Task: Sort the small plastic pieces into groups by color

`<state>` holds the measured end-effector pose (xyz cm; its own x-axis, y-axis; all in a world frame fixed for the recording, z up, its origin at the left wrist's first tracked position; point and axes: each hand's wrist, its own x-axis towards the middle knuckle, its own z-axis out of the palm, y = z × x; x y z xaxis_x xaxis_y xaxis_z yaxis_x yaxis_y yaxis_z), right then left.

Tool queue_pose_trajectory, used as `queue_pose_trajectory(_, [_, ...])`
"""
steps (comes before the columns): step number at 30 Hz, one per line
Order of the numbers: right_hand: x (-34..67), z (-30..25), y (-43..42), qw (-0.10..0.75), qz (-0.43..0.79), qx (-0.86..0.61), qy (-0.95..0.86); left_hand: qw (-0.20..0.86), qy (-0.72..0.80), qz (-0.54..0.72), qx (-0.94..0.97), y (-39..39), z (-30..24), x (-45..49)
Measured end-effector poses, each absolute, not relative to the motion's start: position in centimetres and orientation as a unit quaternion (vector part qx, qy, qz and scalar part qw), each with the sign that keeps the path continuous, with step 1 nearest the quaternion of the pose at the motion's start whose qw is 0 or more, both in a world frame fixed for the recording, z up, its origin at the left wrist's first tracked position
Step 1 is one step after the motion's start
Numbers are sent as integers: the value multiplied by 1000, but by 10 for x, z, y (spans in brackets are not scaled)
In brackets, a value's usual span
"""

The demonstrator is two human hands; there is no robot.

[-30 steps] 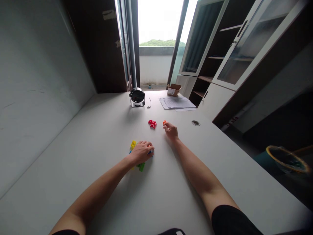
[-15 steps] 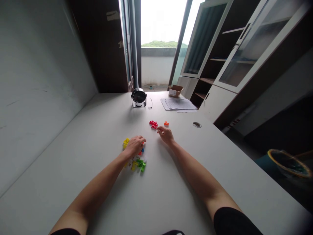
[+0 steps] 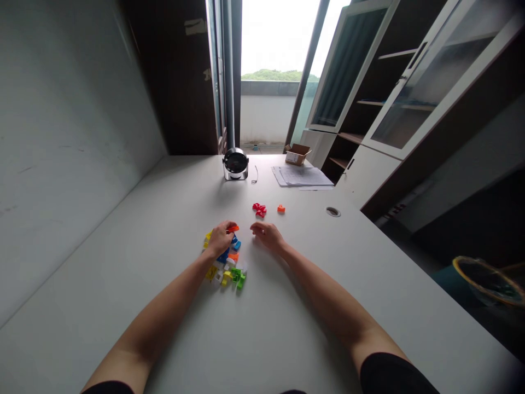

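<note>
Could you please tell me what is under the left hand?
Blue plastic pieces and yellow plastic pieces show around the left hand, which holds an orange-red plastic piece. Whatever lies directly beneath the hand is covered and cannot be seen.

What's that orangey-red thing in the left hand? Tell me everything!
It's a small, bright orange-red piece that looks like plastic. The left hand holds it, one end poking out toward the right hand. The rest is hidden, so its full shape, and whether it touches the nearby blue pieces, can't be told.
</note>
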<state>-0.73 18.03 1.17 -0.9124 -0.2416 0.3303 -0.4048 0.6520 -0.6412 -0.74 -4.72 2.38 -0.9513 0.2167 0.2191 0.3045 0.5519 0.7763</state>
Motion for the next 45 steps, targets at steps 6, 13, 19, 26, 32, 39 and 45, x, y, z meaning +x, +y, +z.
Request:
queue_pose_trajectory(6, [-9, 8, 182, 114, 377, 193, -899, 79, -882, -432, -171, -41, 24, -2])
queue_pose_trajectory(13, [-8, 7, 180, 119, 374, 203, -897, 102, -882, -420, -189, -41, 25, 0])
queue_pose_trajectory(19, [-2, 14, 177, 135, 368, 222, -893, 91, -883, -420, -189, -38, 27, 2])
queue_pose_trajectory(26, [-1, 15, 174, 132, 376, 236, -886, 90, -885, -408, -208, -38, 26, 3])
queue_pose_trajectory(32, [-1, 15, 173, 129, 390, 248, -878, 76, -889, -400, -211, -35, 28, 7])
queue_pose_trajectory(39, [0, 17, 174, 121, 369, 253, -886, 64, -902, -370, -215, -34, 34, 11])
queue_pose_trajectory(45, [1, 16, 175, 120, 352, 232, -899, 70, -896, -381, -218, -33, 33, 11])
